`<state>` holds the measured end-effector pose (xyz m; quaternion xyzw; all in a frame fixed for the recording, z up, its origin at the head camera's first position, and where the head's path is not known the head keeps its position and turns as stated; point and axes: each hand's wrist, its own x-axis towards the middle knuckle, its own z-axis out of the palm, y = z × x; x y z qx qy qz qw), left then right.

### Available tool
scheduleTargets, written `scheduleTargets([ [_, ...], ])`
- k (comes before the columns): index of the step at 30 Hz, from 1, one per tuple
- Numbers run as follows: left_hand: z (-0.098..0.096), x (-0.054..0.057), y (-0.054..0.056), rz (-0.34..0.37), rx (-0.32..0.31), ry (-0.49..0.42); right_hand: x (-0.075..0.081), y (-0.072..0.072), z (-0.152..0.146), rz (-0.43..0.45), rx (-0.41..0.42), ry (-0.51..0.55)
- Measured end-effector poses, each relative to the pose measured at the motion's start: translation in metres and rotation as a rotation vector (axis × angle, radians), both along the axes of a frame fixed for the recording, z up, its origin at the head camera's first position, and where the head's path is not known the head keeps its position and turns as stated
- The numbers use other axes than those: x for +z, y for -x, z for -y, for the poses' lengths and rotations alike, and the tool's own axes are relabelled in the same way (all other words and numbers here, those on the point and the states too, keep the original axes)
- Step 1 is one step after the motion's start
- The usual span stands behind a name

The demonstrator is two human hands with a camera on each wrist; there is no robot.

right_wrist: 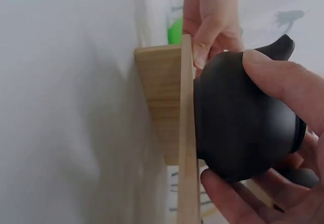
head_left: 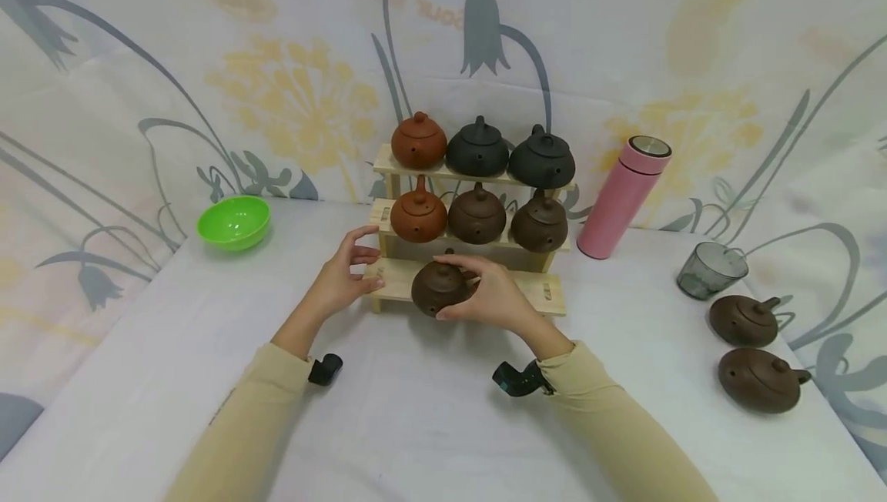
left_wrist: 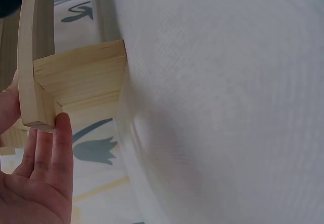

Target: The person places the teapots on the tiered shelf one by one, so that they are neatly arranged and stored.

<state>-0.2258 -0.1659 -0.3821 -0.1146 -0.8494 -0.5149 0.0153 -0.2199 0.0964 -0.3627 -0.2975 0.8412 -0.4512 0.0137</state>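
My right hand (head_left: pixel 497 294) grips a dark brown teapot (head_left: pixel 435 292) on the lowest board of a three-tier wooden display stand (head_left: pixel 396 280). In the right wrist view, the thumb lies on the pot's upper side and the fingers curl round its body; the base of the teapot (right_wrist: pixel 238 117) is against the board. My left hand (head_left: pixel 341 276) holds the left end of that lowest board. Thumb and fingers lie on opposite sides of the board end (left_wrist: pixel 38 105) in the left wrist view.
A red-brown teapot (head_left: pixel 419 142) and two black ones fill the top tier. On the middle tier stand another red-brown teapot (head_left: pixel 418 215) and two dark brown ones. Right are a pink flask (head_left: pixel 619 202), a grey glass (head_left: pixel 710 271) and two brown teapots (head_left: pixel 758 380); left, a green bowl (head_left: pixel 234 225).
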Motion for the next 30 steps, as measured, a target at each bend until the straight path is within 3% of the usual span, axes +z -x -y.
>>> scheduleTargets([
  [5,-0.001,-0.001,-0.001,0.020,0.009,0.007,-0.007,0.003,0.006,0.079,0.053,0.092],
  [9,-0.002,0.000,0.000,0.019,0.013,0.011,-0.010,0.005,0.010,0.087,0.023,0.158],
  [18,-0.002,0.002,0.000,0.037,0.025,0.007,-0.007,0.005,0.020,0.101,-0.010,0.197],
  [27,-0.003,0.003,0.000,0.042,0.016,0.000,0.012,-0.020,0.027,0.138,-0.055,0.259],
  [30,-0.001,0.004,-0.001,0.054,0.017,-0.002,0.010,-0.023,0.024,0.173,-0.044,0.313],
])
